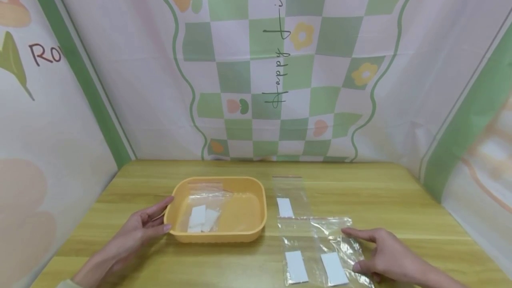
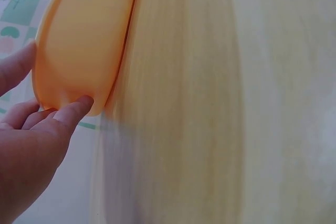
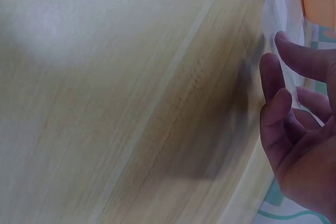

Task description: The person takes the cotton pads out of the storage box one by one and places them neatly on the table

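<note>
My left hand [image 1: 140,230] holds the left end of a yellow-orange plastic basket [image 1: 256,230], thumb and fingers spread around its rim. The left wrist view shows the fingertips against the basket's [image 2: 84,40] outer wall. Inside the basket lie clear zip bags [image 1: 206,197] with white rectangular cards [image 1: 197,217]. My right hand [image 1: 390,254] is at the right edge of a clear zip bag [image 1: 348,239] holding a white card [image 1: 334,268], its index fingertip over the plastic. In the right wrist view the right hand's [image 3: 299,124] fingers are loosely bent, with thumb and index apart.
Left of that bag lies another clear bag with a white card [image 1: 296,266]. A further zip bag [image 1: 289,186] with a card lies behind them, right of the basket. All rest on a wood-grain table [image 1: 340,190], with a checked curtain [image 1: 264,79] behind.
</note>
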### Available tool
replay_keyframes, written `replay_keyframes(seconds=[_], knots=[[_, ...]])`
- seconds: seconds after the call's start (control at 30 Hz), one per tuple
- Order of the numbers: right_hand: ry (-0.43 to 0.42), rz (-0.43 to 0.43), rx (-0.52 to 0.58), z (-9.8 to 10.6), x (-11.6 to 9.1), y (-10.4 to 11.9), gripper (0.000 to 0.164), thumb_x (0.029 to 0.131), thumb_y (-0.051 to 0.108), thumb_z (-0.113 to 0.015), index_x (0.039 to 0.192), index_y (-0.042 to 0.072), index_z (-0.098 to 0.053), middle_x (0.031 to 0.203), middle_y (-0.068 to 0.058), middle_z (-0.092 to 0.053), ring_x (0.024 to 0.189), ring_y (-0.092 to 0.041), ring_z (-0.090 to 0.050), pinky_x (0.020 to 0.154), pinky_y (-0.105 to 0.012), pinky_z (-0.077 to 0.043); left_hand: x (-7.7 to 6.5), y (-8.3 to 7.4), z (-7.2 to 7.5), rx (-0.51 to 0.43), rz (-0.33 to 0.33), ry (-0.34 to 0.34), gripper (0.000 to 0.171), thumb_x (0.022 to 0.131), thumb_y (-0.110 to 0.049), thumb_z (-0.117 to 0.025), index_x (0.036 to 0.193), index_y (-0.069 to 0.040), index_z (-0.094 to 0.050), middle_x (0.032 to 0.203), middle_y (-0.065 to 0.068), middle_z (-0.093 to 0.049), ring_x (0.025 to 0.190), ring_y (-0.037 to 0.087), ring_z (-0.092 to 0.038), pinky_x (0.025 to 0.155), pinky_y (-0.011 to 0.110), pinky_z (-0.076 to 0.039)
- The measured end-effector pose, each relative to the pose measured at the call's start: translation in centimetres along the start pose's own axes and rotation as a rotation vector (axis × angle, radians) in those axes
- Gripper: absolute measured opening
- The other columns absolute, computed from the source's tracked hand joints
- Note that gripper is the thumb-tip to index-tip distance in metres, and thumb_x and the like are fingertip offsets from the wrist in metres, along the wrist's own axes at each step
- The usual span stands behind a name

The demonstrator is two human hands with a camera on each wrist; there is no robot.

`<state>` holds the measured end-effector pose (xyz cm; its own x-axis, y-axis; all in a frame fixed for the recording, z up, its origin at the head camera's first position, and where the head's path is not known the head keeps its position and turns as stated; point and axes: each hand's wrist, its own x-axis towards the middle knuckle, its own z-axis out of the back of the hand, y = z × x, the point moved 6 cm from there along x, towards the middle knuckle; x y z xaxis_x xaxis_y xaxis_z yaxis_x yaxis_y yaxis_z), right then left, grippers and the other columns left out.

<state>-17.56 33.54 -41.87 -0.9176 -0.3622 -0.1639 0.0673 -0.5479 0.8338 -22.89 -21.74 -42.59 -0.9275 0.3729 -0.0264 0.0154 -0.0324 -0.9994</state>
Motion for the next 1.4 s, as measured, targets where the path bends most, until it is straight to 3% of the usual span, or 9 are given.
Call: replay_keyframes(seconds=[0.1, 0.33, 0.47, 0.53, 0.73, 0.9, 1.07, 1.2, 1.4], knots=[[-0.023, 0.001, -0.058, 0.2, 0.0, -0.1, 0.093, 0.076, 0.019, -0.093, 0.154, -0.005, -0.047, 0.126, -0.051, -0.054, 0.046, -0.016, -0.059, 0.040, -0.034, -0.055, 0.0, 0.1, 0.0, 0.000, 0.004, -0.004, 0.083, 0.099, -0.001, -0.069, 0.164, 0.005, -0.017, 0.170, 0.023, -0.009, 0.149, 0.042, -0.030, 0.107, 0.023, -0.046], [-0.096, 0.143, -0.271, 0.9, 0.1, 0.1, 0.078, 0.076, 0.020, -0.094, 0.139, -0.009, -0.061, 0.144, -0.048, -0.042, 0.042, -0.002, -0.044, 0.043, -0.029, -0.050, 0.0, 0.2, 0.1, -0.010, 0.006, 0.001, 0.084, 0.098, -0.002, -0.069, 0.164, 0.005, -0.016, 0.170, 0.023, -0.009, 0.147, 0.033, -0.036, 0.108, 0.025, -0.045], [-0.136, 0.211, -0.356, 1.1, 0.2, 0.6, 0.070, 0.075, 0.020, -0.094, 0.133, -0.007, -0.066, 0.140, -0.046, -0.049, 0.043, 0.002, -0.038, 0.043, -0.025, -0.047, 0.0, 0.2, 0.1, -0.012, 0.004, 0.003, 0.084, 0.098, -0.002, -0.070, 0.163, 0.005, -0.016, 0.170, 0.024, -0.008, 0.148, 0.039, -0.031, 0.108, 0.025, -0.046], [-0.156, 0.222, -0.374, 1.1, 0.3, 1.1, 0.066, 0.075, 0.019, -0.094, 0.131, -0.005, -0.068, 0.130, -0.040, -0.062, 0.042, 0.004, -0.036, 0.039, -0.025, -0.046, 0.0, 0.2, 0.1, -0.012, 0.008, 0.001, 0.085, 0.098, -0.002, -0.070, 0.164, 0.005, -0.016, 0.170, 0.024, -0.007, 0.149, 0.042, -0.029, 0.108, 0.025, -0.045], [-0.146, 0.207, -0.369, 1.0, 1.2, 4.2, 0.044, 0.082, 0.010, -0.088, 0.122, -0.003, -0.075, 0.108, -0.022, -0.077, 0.039, 0.003, -0.042, 0.036, -0.026, -0.047, 0.0, 0.3, 0.0, -0.013, 0.031, -0.007, 0.086, 0.097, -0.003, -0.070, 0.164, 0.003, -0.017, 0.171, 0.023, -0.007, 0.150, 0.047, -0.024, 0.109, 0.026, -0.045], [-0.102, 0.207, -0.413, 0.4, 2.7, 7.4, 0.024, 0.086, 0.010, -0.086, 0.109, 0.004, -0.079, 0.103, -0.009, -0.079, 0.052, -0.002, -0.056, 0.053, -0.025, -0.053, -0.1, 0.2, -0.1, -0.019, 0.036, -0.006, 0.086, 0.097, -0.002, -0.070, 0.164, 0.003, -0.016, 0.171, 0.023, -0.006, 0.150, 0.047, -0.023, 0.109, 0.027, -0.045], [-0.089, 0.265, -0.427, -1.1, 4.8, 11.1, 0.008, 0.089, 0.011, -0.084, 0.096, 0.013, -0.080, 0.090, 0.006, -0.076, 0.056, -0.002, -0.058, 0.055, -0.024, -0.053, -0.1, 0.2, 0.0, -0.018, 0.038, -0.007, 0.087, 0.097, -0.004, -0.072, 0.165, 0.002, -0.017, 0.172, 0.021, -0.006, 0.151, 0.046, -0.023, 0.109, 0.027, -0.045], [-0.065, 0.305, -0.417, -2.5, 6.8, 13.8, 0.008, 0.093, 0.013, -0.080, 0.091, 0.020, -0.079, 0.084, 0.014, -0.073, 0.057, -0.003, -0.056, 0.054, -0.025, -0.052, 0.0, 0.1, 0.0, -0.009, 0.024, 0.004, 0.087, 0.098, -0.004, -0.071, 0.165, 0.002, -0.016, 0.172, 0.022, -0.006, 0.150, 0.046, -0.024, 0.109, 0.026, -0.045], [0.002, 0.364, -0.385, -5.1, 9.7, 17.0, 0.015, 0.093, 0.010, -0.077, 0.084, 0.021, -0.075, 0.073, 0.015, -0.066, 0.060, -0.004, -0.056, 0.053, -0.024, -0.050, 0.1, 0.1, 0.1, 0.004, 0.013, 0.007, 0.084, 0.100, -0.003, -0.069, 0.164, 0.004, -0.016, 0.171, 0.023, -0.009, 0.149, 0.045, -0.027, 0.108, 0.024, -0.045]])
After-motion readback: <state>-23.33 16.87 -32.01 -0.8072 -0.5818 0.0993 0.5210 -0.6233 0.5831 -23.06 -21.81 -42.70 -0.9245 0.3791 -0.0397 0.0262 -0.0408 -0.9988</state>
